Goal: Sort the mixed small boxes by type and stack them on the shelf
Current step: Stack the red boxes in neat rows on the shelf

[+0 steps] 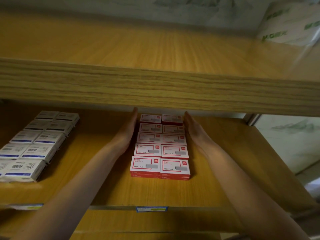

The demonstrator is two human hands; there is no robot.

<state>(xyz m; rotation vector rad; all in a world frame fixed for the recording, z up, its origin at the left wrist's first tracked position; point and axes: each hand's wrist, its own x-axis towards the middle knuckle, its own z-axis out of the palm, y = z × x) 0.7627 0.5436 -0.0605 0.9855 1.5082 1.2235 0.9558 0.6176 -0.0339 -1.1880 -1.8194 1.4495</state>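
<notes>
- Red boxes (160, 146), printed "deli" and "24/6", sit two-wide on the shelf (216, 170).
- My left hand (127, 131) and right hand (193, 129) press flat against their sides, fingers straight.
- White-blue boxes (34, 144) sit far left, print seemingly unreadable; the upper board (155, 87) hides my fingertips.

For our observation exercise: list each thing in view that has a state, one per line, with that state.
red boxes: sorted, two columns, stacked on the shelf.
white-blue boxes: grouped apart at left, two columns.
left hand: flat, fingers straight, against the red boxes' left side.
right hand: flat, fingers straight, against their right side.
shelf label: stuck on the front edge.
</notes>
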